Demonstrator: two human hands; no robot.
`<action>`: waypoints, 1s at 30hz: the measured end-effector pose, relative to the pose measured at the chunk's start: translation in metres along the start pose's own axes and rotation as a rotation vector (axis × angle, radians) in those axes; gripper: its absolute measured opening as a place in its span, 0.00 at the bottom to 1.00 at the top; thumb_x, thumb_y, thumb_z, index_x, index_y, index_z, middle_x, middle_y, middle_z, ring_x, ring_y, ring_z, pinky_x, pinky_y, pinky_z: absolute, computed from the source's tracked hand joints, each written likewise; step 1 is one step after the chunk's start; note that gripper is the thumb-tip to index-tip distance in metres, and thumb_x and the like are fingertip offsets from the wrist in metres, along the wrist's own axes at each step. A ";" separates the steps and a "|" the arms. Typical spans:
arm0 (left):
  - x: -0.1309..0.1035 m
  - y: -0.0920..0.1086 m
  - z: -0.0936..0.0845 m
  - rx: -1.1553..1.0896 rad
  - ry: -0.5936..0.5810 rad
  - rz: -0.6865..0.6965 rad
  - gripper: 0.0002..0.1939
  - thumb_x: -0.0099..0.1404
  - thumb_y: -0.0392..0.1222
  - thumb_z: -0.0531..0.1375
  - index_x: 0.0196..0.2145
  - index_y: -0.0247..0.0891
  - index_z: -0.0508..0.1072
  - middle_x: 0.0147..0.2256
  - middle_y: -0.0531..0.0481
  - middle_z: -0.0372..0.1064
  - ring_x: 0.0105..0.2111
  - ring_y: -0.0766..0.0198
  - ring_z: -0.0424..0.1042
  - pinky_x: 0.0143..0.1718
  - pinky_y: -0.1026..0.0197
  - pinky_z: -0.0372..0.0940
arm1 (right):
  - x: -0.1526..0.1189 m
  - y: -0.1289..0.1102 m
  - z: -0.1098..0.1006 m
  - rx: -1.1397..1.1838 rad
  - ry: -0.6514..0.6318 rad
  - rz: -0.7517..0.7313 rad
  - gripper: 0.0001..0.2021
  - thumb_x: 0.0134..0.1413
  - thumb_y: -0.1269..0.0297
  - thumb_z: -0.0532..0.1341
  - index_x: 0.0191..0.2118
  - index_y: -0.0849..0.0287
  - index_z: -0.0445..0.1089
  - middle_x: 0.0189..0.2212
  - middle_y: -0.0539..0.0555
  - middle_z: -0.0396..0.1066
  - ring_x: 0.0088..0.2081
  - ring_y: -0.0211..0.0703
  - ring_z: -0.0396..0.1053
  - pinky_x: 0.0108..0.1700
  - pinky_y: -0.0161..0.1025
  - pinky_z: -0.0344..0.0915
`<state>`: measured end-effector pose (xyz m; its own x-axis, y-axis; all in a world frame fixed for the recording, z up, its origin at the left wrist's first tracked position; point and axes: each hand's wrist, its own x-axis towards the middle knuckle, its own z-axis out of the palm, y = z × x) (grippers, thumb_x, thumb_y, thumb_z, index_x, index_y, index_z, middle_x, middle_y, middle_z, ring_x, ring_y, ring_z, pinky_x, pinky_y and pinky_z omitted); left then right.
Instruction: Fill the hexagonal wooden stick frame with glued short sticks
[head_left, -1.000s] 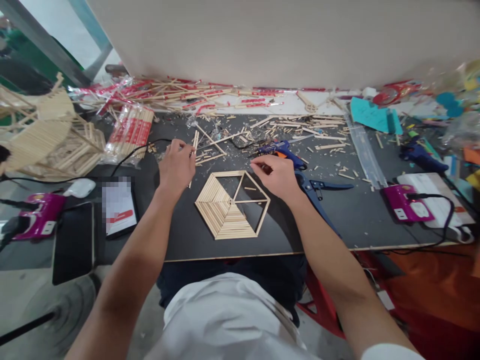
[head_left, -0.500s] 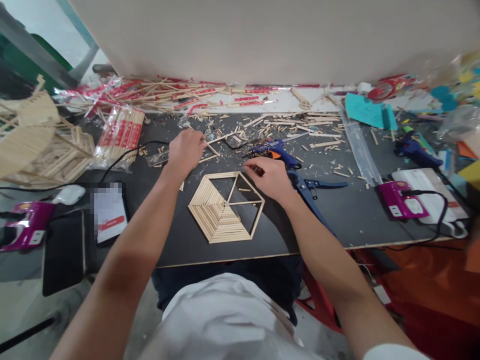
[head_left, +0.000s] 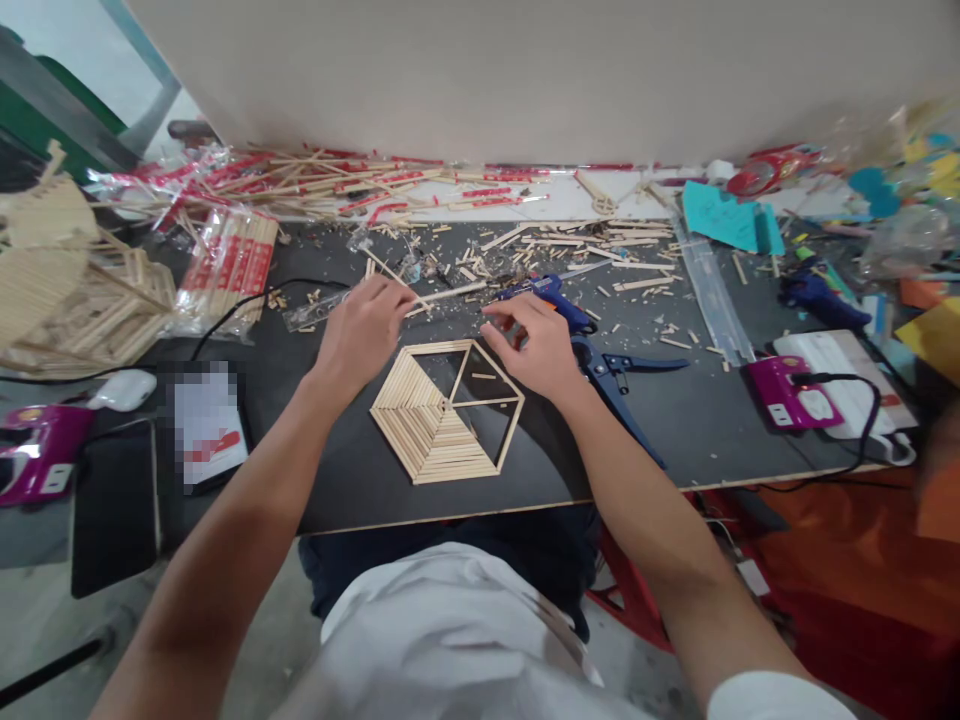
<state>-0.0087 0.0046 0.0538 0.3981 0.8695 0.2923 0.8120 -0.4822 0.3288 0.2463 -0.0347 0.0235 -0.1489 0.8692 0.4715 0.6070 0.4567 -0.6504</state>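
Observation:
My left hand (head_left: 366, 325) is closed at the fingertips on a thin wooden stick (head_left: 388, 268), which slants across above the fingers; the exact grip is partly hidden. My right hand (head_left: 534, 345) hovers by the upper right side of a hexagonal stick frame (head_left: 431, 425), thumb and fingers apart and nothing seen between them. The frame lies flat on the dark table. Its left and lower sections are filled with rows of sticks, while the right sections are open between spokes. One short stick piece (head_left: 484, 376) lies inside an open section. Just behind my right hand rests a blue glue gun (head_left: 553, 298).
Blue-handled cutters (head_left: 611, 385) lie right of the frame. Stick offcuts (head_left: 600, 240) litter the back. Packed chopsticks (head_left: 229, 262) and a stick-built model (head_left: 82, 270) stand left, near a phone (head_left: 210, 430). Magenta power adapters (head_left: 791, 392) sit at both sides.
My right hand's fingers have spread apart from a pinch. My left hand has shifted slightly down and toward me, and more of the slanting stick now shows. The hexagonal frame lies as before.

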 end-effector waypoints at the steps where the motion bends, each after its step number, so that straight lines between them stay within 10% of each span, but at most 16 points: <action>1: -0.007 0.002 0.000 -0.036 -0.012 0.055 0.15 0.77 0.41 0.51 0.48 0.38 0.77 0.47 0.41 0.75 0.50 0.54 0.73 0.53 0.53 0.68 | 0.000 -0.002 0.000 0.034 0.003 0.022 0.12 0.64 0.58 0.63 0.49 0.55 0.75 0.41 0.57 0.75 0.38 0.44 0.73 0.31 0.38 0.71; 16: -0.028 -0.003 0.012 -0.348 0.014 -0.026 0.11 0.72 0.43 0.57 0.41 0.39 0.79 0.39 0.46 0.79 0.37 0.60 0.75 0.37 0.59 0.68 | 0.000 0.002 0.004 0.026 -0.204 -0.011 0.08 0.67 0.60 0.64 0.39 0.55 0.80 0.34 0.52 0.79 0.32 0.41 0.71 0.38 0.40 0.67; 30: -0.029 -0.022 0.012 -0.262 -0.065 0.021 0.14 0.72 0.41 0.56 0.43 0.34 0.81 0.40 0.43 0.79 0.41 0.55 0.76 0.45 0.55 0.67 | -0.005 0.011 0.009 -0.002 -0.219 -0.030 0.05 0.63 0.63 0.68 0.37 0.55 0.82 0.34 0.53 0.75 0.29 0.39 0.67 0.33 0.40 0.63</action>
<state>-0.0324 -0.0087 0.0274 0.4471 0.8600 0.2459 0.6683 -0.5039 0.5472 0.2467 -0.0326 0.0086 -0.3324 0.8759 0.3498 0.6011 0.4825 -0.6371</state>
